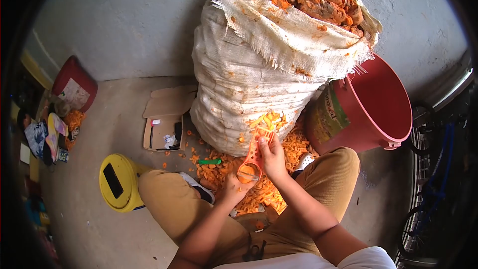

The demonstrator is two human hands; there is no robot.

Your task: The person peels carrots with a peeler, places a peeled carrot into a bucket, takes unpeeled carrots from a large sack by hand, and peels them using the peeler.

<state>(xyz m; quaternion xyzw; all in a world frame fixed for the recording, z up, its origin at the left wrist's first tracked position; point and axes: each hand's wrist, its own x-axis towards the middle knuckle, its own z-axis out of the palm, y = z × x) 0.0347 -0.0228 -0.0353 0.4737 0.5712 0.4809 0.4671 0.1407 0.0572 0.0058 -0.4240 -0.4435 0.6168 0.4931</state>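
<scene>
My right hand [272,155] is wrapped round the handle of an orange peeler [255,150]. The peeler's loop end lies over a carrot [247,173], which my left hand [235,185] holds low between my knees. Orange peelings [267,195] cover the floor beneath both hands and around my shoes. Just beyond the hands stands a big white woven sack [239,79], its open top heaped with dirty carrots [318,2].
At the right of the sack is a large red bucket [323,134]. Left of it lie an open cardboard box [169,94] and a green tool [209,161]. A yellow bucket [130,182] with a phone [113,180] on top stands by my left knee.
</scene>
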